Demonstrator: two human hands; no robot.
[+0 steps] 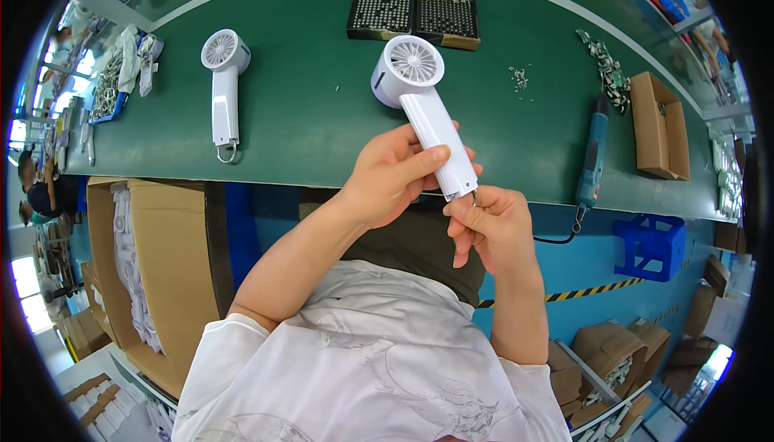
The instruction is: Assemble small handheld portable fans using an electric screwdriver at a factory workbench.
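Note:
A white handheld fan [439, 131] with a round grille head is held over the front edge of the green table. My left hand [395, 172] wraps round its handle, the thumb lying across the front. At the handle's lower end, my right hand [492, 220] pinches a small metal loop, partly covered by the fingers. A second white handheld fan [225, 95] lies on the table to the left, with a metal loop at its bottom end.
Two black trays [415, 27] of small screws stand at the back. To the right are loose screws [520, 79], a teal electric screwdriver [594, 152], small green-and-silver parts [609, 71] and an open cardboard box [659, 139]. A large carton [173, 256] of white parts stands below left.

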